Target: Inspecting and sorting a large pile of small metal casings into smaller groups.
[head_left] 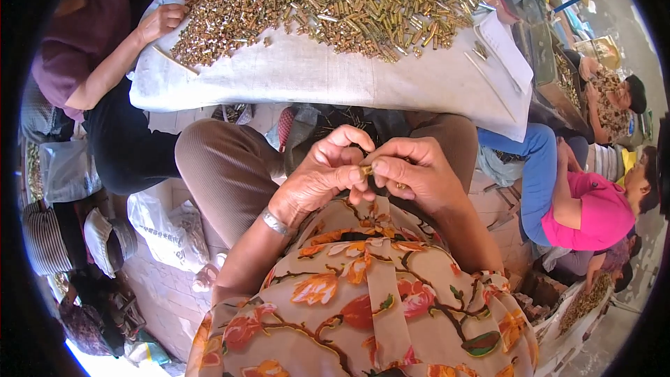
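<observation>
- Brass-coloured piece (366,169): I pinch it with the fingertips of my left hand (321,176) and right hand (421,169).
- Metal parts (335,10): lie heaped beyond both hands.

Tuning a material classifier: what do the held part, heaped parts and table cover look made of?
Held part: probably metal; yellowish, with a slight shine.
Heaped parts: likely plated metal, brassy to coppery, given bright glints.
Table cover: off-white, matte; creases suggest cloth, though plastic sheeting is possible.
</observation>
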The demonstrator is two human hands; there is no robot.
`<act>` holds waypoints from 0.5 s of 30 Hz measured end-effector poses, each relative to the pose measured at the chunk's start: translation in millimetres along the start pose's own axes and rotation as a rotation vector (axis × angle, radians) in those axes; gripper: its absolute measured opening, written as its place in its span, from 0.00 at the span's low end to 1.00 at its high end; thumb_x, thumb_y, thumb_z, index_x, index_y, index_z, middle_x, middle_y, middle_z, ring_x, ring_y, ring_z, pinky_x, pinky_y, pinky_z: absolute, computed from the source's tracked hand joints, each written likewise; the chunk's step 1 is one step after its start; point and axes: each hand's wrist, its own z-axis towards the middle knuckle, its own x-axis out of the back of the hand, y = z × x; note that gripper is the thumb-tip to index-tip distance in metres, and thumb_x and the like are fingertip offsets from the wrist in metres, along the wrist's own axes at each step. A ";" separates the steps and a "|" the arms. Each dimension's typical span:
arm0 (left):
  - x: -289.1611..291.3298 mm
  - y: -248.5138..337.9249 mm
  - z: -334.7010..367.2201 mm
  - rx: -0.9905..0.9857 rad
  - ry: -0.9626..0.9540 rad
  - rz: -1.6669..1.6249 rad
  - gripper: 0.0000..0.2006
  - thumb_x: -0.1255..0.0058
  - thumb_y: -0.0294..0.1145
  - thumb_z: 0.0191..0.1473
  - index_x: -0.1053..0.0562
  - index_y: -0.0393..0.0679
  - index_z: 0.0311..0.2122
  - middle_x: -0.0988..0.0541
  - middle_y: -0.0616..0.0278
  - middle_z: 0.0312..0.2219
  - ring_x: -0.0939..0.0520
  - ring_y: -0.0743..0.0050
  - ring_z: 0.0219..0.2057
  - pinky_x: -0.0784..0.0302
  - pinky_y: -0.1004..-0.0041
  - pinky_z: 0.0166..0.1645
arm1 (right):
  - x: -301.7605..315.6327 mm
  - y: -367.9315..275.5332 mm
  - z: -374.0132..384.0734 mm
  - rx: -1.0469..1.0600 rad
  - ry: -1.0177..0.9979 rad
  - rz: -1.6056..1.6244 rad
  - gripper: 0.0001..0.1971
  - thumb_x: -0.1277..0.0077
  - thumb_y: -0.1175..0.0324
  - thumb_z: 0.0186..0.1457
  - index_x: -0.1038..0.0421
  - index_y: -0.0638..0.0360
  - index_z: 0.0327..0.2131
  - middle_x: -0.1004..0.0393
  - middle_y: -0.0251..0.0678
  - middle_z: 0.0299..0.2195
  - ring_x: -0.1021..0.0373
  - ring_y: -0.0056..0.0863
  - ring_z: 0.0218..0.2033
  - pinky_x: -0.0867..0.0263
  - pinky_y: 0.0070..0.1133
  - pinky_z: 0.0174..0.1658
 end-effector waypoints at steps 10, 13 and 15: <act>26.8 25.9 39.1 -0.017 0.400 0.942 0.13 0.42 0.28 0.50 0.26 0.40 0.42 0.24 0.68 0.29 0.27 0.89 0.23 0.30 0.85 0.26 | 35.7 30.1 32.8 0.250 0.107 -0.451 0.11 0.54 0.69 0.59 0.29 0.66 0.40 0.30 0.29 0.26 0.36 0.14 0.24 0.37 0.16 0.29; 27.0 34.6 77.6 -0.268 0.456 1.334 0.09 0.43 0.27 0.50 0.24 0.42 0.39 0.23 0.65 0.28 0.26 0.85 0.23 0.29 0.82 0.26 | 60.4 20.2 57.2 0.368 0.429 -0.783 0.11 0.52 0.70 0.57 0.28 0.64 0.42 0.26 0.29 0.29 0.32 0.15 0.29 0.36 0.15 0.35; 29.0 39.7 108.5 -0.671 0.465 1.538 0.08 0.44 0.27 0.49 0.23 0.45 0.36 0.22 0.62 0.29 0.22 0.73 0.23 0.26 0.74 0.28 | 83.0 7.9 87.8 0.582 0.610 -0.978 0.09 0.51 0.72 0.54 0.26 0.62 0.38 0.25 0.38 0.28 0.29 0.25 0.28 0.34 0.20 0.34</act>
